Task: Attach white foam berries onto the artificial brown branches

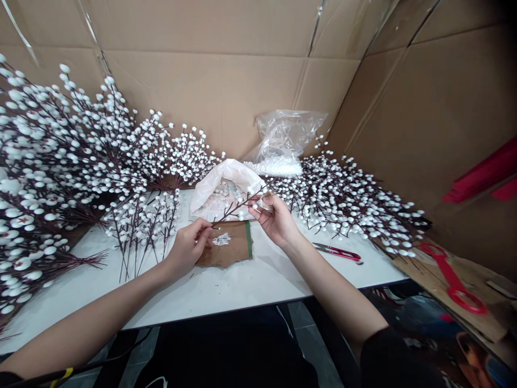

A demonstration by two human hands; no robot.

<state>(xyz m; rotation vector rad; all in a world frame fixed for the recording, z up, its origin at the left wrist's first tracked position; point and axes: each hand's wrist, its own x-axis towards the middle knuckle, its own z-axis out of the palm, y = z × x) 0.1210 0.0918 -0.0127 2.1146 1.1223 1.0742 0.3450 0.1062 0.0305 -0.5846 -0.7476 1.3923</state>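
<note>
A thin dark brown artificial twig (233,209) slants up to the right over the table, with a few white berries near its upper end. Its lower end is pinched between the thumb and fingers of my left hand (189,242). My right hand (277,218) is closed at the upper end, palm turned up, with small white berries at its fingertips; its exact grip is partly hidden. Below the twig lies a piece of brown cardboard (238,250) with a green edge and a white smear of paste (222,238). Behind it an open white bag (205,186) holds loose white berries.
Large bunches of white-berry stems (81,129) fill the left side, and another pile (343,194) lies at the right. A clear plastic bag (288,134) stands at the back. Red-handled snips (339,252) lie right of my right forearm. Cardboard walls (202,91) enclose the table (181,302).
</note>
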